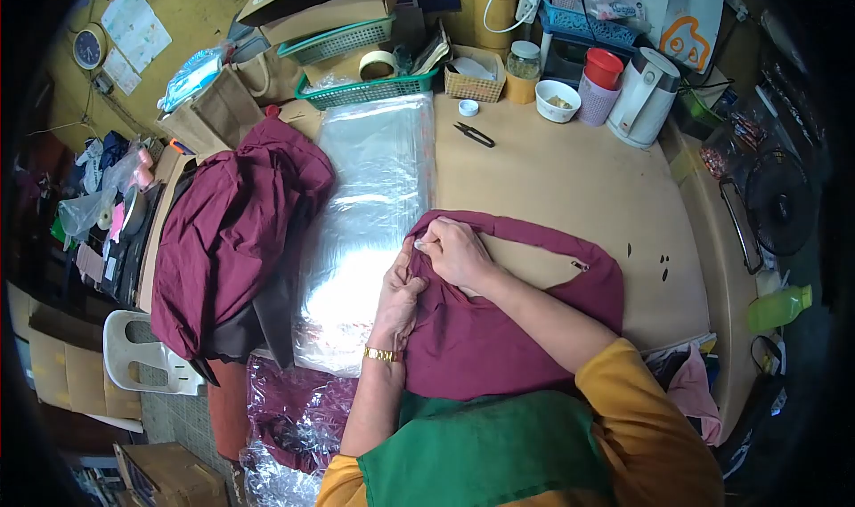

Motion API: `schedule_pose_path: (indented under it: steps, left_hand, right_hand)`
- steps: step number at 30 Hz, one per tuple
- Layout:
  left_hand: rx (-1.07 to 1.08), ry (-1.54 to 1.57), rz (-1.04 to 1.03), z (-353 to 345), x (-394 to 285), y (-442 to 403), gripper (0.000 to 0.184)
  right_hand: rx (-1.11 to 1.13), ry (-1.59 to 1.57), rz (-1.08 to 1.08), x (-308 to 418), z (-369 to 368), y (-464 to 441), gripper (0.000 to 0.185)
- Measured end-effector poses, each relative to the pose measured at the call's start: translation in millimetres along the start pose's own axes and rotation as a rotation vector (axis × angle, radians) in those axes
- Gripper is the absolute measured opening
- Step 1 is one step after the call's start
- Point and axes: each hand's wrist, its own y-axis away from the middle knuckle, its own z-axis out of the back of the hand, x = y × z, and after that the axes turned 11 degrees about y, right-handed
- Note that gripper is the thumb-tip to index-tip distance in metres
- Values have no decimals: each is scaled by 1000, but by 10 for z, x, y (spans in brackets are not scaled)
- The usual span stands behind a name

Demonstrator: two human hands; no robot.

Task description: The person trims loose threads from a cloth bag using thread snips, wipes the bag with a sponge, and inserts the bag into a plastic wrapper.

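The maroon cloth [499,351] lies on the table [552,173], its long axis left to right, most of it stretching rightward from the fingers. At its far left corner, the right hand [454,253], its arm across the cloth, pinches the edge; the left hand [398,295], nearer the body, clasps the side between thumb and fingers.

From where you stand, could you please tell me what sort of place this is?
It looks like a small sewing or garment-packing workspace, though I can't be certain: a zippered maroon fabric piece is being worked on, with a clear plastic stack beside it and black thread snips on the table.
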Motion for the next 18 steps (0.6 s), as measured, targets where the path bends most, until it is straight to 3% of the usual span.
schedule_pose_path:
  steps: [3,5,6,7,9,11,12,13,15,16,18]
  left_hand:
    - [4,-36,9,134,91,-61,84]
    - [-31,-45,-14,68,63,-87,83]
    - [-43,-168,-27,53,-25,-51,81]
    - [-55,-292,-38,37,-114,-17,80]
    - [-148,-853,-587,79,-223,-101,68]
    - [-383,-1467,-1096,-271,-581,91,45]
    - [-291,-1388,-1007,-521,-660,193,28]
    - [-79,-1263,-840,-653,-629,233,24]
    - [242,-1377,-587,-998,-279,263,12]
    - [381,-1305,-553,-1071,65,166,14]
    - [447,-1405,-490,-1287,408,159,31]
  right_hand:
    - [10,30,-28,78,41,104,12]
    - [147,-6,-29,11,163,297,12]
    - [375,56,-128,77,368,356,9]
    - [367,65,-134,70,541,442,9]
    - [217,211,112,36,889,606,3]
    - [28,480,100,8,1344,582,5]
    - [35,488,97,-42,1434,543,5]
    - [-67,582,144,-87,1504,495,4]
    - [-176,681,191,-200,1535,428,2]
    - [-134,786,208,-336,1451,387,1]
    - [-90,896,228,-487,1335,260,2]
